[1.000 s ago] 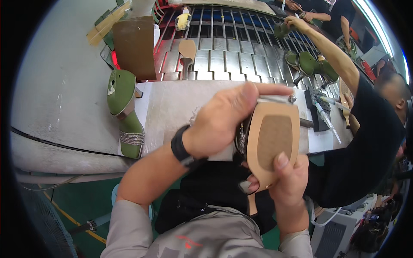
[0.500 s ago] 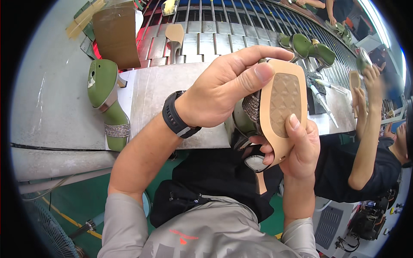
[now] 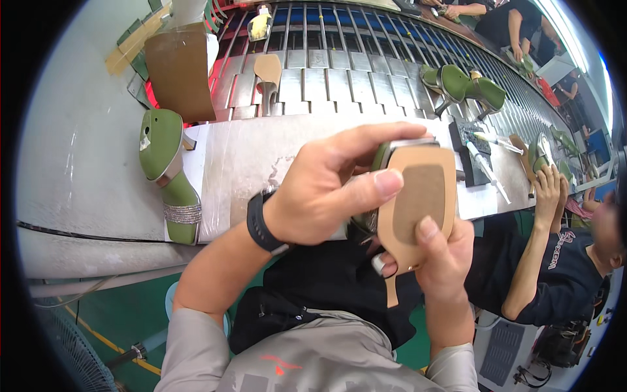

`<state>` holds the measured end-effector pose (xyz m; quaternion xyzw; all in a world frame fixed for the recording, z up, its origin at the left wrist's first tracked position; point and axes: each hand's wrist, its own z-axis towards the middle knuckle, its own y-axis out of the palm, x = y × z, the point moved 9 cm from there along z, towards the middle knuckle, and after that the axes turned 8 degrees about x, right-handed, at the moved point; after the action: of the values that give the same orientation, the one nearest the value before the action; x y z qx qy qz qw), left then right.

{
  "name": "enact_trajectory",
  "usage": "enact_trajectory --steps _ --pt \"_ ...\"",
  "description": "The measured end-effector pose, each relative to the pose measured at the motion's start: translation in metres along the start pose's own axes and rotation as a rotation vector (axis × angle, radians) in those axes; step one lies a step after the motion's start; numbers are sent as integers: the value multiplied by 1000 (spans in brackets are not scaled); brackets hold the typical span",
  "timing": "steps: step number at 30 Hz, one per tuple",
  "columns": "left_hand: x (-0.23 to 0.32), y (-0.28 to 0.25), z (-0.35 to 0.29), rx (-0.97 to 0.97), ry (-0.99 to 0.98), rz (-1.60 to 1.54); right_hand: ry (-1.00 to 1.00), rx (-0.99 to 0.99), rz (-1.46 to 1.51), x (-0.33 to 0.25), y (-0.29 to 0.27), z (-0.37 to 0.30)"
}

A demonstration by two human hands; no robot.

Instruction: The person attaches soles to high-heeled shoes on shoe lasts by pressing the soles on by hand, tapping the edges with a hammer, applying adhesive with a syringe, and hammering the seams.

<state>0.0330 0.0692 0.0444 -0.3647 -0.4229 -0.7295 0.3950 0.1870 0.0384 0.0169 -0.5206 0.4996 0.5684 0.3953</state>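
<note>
Both my hands hold a high-heeled sandal with its tan sole point(image 3: 418, 151) facing up. A darker brown panel fills the middle of the forepart, blurred by motion. My left hand point(image 3: 320, 189) wraps the toe end, thumb on the sole's edge and fingers stretched over the far side. At the narrow waist, my right hand point(image 3: 447, 261) grips with its thumb on the panel and fingers beneath. The tan-faced heel point(image 3: 392, 292) points down toward me. Most of the green upper is hidden under the sole and my left hand.
Another green sandal point(image 3: 162, 140) with a glittery strap lies at the left, beside brown cardboard point(image 3: 177, 72). A tan-soled shoe point(image 3: 268, 68) and a green pair point(image 3: 454, 81) rest on the slatted conveyor point(image 3: 339, 85). Syringes point(image 3: 486, 166) lie right of my hands. A co-worker point(image 3: 555, 274) sits at the right.
The sandal and my hands have come lower in the view, and the left thumb has shifted down along the sole's edge. The co-worker's raised hands have lowered.
</note>
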Motion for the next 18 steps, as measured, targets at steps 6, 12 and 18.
enact_trajectory --steps 6,12,18 --pt "25 2 -37 146 72 58 -115 -110 -4 3 17 -28" --pt "39 -7 -61 282 62 99 -366 -261 -357 0 40 -40" --pt "51 -15 -65 303 35 266 -441 -268 -385 -2 57 -39"
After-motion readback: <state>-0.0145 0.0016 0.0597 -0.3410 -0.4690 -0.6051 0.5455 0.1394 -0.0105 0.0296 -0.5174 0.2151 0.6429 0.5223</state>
